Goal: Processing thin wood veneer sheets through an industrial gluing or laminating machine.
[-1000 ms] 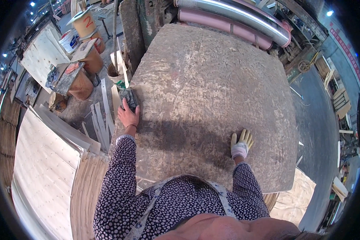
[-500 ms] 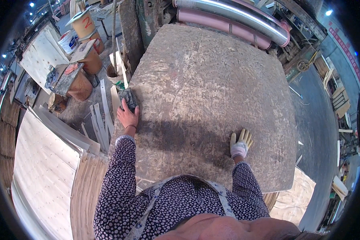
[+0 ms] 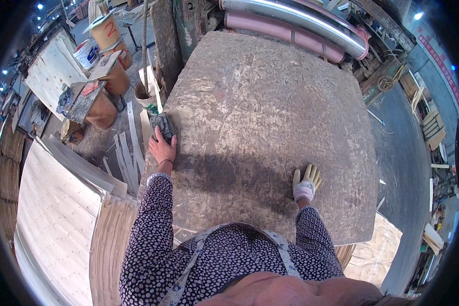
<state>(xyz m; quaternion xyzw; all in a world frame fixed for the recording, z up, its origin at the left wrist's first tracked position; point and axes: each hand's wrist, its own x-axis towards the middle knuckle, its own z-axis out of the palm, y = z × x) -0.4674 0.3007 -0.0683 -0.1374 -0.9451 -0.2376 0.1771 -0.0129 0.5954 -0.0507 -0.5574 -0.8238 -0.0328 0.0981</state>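
a: starting with the head view, the only one here: where are the hands?
b: the left hand point(image 3: 162, 149) is bare, its fingers at the near end of a dark bundle point(image 3: 162, 125) by the left edge of a worn, scuffed board point(image 3: 270, 112). i can't tell whether it grips or only touches.
a: and the right hand point(image 3: 305, 184)?
b: gloved, palm down, fingers spread flat on the board's near right part. it holds nothing.
a: so which step is in hand?
b: my judgement: both hands resting on or steadying what lies beneath them. lifting the bundle would call for a firm closing of the left fingers; the right need only come off the board.
a: any brands or writing?
b: a red painted mark on a tan drum point(image 3: 103, 38), some blue printing on a white bucket point(image 3: 85, 55), and lettering along a red banner point(image 3: 440, 62) at far right. the bucket's print is too small to make out. i see no writing on the board or bundle.
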